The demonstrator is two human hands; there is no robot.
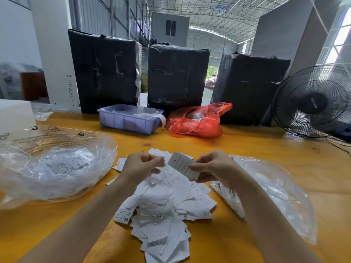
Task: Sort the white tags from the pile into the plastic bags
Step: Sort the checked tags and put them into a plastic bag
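Note:
A heap of white tags (pixel 165 209) lies on the orange table in front of me, some printed XS or S. My right hand (pixel 212 168) pinches a small stack of tags (pixel 182 166) marked L, held above the heap. My left hand (pixel 141 166) hovers just left of that stack with curled fingers; whether it holds a tag I cannot tell. A clear plastic bag (pixel 53 168) with XS tags inside sits at the left. Another clear plastic bag (pixel 275 190) with tags lies at the right.
A blue bin (pixel 129 120) and a red plastic bag (pixel 197 122) stand at the back of the table (pixel 247 147). Three black wrapped bales (pixel 176 74) rise behind them. A black fan (pixel 313 101) stands at the far right, a rubber band (pixel 315 149) near it.

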